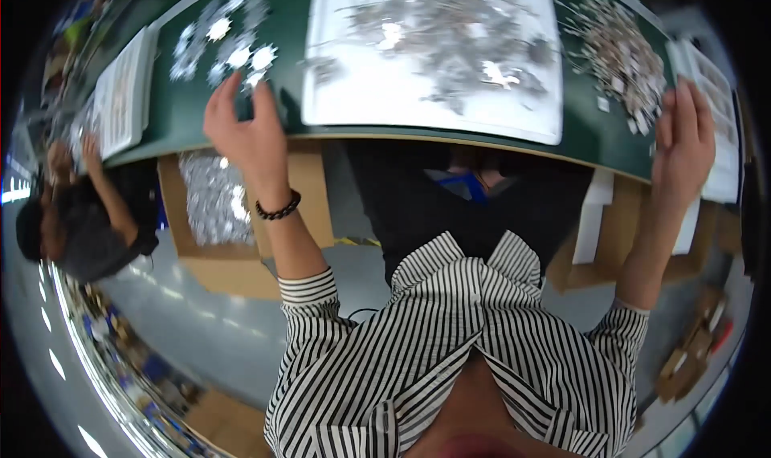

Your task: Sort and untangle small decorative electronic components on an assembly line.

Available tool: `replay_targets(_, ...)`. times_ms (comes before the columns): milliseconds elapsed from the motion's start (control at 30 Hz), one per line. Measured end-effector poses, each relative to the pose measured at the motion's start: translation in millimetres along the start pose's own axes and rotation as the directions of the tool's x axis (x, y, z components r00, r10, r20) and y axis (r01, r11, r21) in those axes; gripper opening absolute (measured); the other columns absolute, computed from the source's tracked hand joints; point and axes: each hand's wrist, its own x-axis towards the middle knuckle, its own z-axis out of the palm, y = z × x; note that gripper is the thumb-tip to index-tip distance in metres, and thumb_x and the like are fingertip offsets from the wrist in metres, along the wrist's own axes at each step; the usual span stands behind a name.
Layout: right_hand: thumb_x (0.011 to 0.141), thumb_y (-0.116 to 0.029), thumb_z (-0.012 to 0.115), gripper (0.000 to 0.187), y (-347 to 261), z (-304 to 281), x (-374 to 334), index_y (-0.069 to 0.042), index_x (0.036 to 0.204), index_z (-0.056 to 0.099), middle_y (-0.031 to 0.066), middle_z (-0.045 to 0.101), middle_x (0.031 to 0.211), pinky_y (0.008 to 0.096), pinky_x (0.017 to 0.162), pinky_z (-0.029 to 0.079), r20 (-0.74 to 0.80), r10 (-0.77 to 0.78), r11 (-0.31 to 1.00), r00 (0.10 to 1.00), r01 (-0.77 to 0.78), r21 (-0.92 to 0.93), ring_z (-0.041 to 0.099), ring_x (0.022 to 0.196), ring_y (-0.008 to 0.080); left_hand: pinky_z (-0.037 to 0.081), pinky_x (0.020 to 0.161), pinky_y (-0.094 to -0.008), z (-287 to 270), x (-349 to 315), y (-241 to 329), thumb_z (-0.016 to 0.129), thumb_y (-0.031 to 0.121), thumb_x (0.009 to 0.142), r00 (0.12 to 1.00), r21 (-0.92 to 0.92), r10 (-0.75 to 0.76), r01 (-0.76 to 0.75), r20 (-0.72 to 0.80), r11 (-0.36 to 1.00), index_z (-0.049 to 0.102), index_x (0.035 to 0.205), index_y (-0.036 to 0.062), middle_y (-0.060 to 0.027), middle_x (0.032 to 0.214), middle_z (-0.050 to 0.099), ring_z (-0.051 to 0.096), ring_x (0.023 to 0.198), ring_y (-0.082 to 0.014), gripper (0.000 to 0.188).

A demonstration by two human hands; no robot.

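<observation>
My left hand, with a dark beaded bracelet at the wrist, reaches over the left of the green table. Its thumb and forefinger are apart, close to a loose group of shiny silver toothed pieces. One piece lies right by the fingertips; I cannot tell whether they touch it. My right hand is raised at the table's right edge, fingers stretched upward, beside a heap of thin pieces with pale tabs. Nothing shows in it. Between the hands, a white tray carries a spread of thin silvery parts, blurred.
White compartment trays stand at the table's left and right ends. Below the table are a cardboard box with silver pieces in a clear bag and another box at right. A co-worker works at far left.
</observation>
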Motion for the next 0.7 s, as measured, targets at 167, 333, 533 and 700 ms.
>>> replay_targets(167,0.102,-0.009,0.060,0.022,-6.4,40.6,-36.5,0.003,0.120,0.063,0.0033,0.060,0.081,0.0147,0.047,0.022,0.189,0.142,0.989,0.972,-0.133,-0.063,0.034,0.056,0.0018,0.039,0.104,-0.0415,-12.9,-1.1,-23.5,0.073,0.034,0.089,0.993,0.189,-0.085,0.068,0.080,0.980,0.070,0.116,0.0000,-0.0161,0.124,0.062,0.049,0.119,-0.0313,0.043)
replay_targets(333,0.098,-0.008,0.062,0.017,-18.7,76.7,-57.0,0.000,0.111,0.068,-0.0029,0.054,0.073,0.0171,0.050,0.025,0.305,0.082,0.992,0.949,-0.049,-0.114,0.035,0.057,0.0029,0.045,0.097,-0.0383,-11.2,3.4,-23.0,0.076,0.026,0.087,0.994,0.283,0.016,-0.047,0.111,0.958,0.067,0.120,-0.0012,-0.0154,0.118,0.064,0.056,0.107,-0.0283,0.044)
replay_targets(533,0.097,-0.009,0.062,0.009,-37.9,156.4,-106.7,-0.004,0.099,0.069,-0.0041,0.054,0.069,0.0182,0.052,0.029,0.760,0.084,0.994,0.644,-0.113,-0.014,0.038,0.057,0.0035,0.052,0.085,-0.0289,-25.3,1.8,25.3,0.074,0.008,0.088,0.902,-0.473,-0.345,0.431,0.260,0.769,0.061,0.127,-0.0028,-0.0138,0.109,0.066,0.064,0.091,-0.0221,0.042)
replay_targets(700,0.095,-0.010,0.063,0.012,-38.2,208.3,-123.4,-0.001,0.089,0.067,-0.0041,0.053,0.069,0.0190,0.053,0.028,0.831,0.125,0.960,0.542,-0.277,0.037,0.036,0.059,0.0035,0.053,0.083,-0.0250,-36.0,-4.3,65.8,0.068,-0.001,0.092,0.863,-0.767,-0.356,0.490,0.359,0.415,0.058,0.129,-0.0046,-0.0128,0.104,0.067,0.067,0.087,-0.0192,0.039)
